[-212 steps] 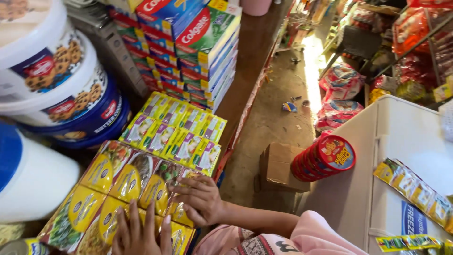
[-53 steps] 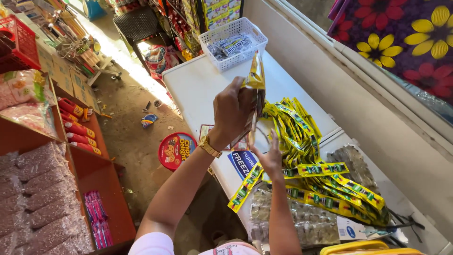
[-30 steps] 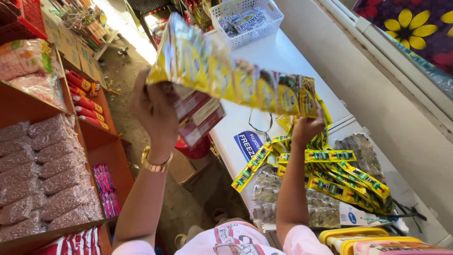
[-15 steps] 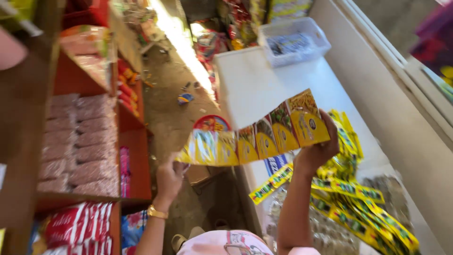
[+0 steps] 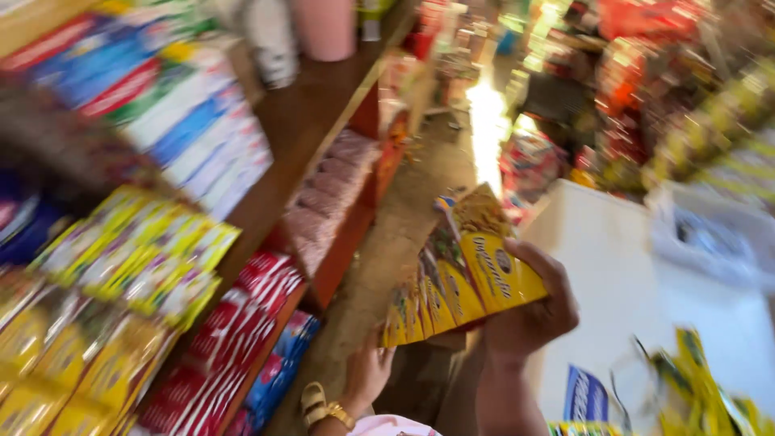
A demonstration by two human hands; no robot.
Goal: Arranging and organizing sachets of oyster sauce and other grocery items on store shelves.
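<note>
Both hands grip a yellow sachet strip [image 5: 456,270]: right hand [image 5: 533,311] clenched on its top end, left hand [image 5: 367,371] at the bottom, left of the white tabletop [image 5: 630,274].

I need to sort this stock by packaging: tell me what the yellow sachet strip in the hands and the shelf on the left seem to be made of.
The yellow sachet strip, held in the right hand with the left hand at its lower end, looks like thin glossy plastic film or foil: it folds between sachets and catches light, though blur hides detail. The shelf looks like brown wood, with a flat board and a dull finish.
</note>
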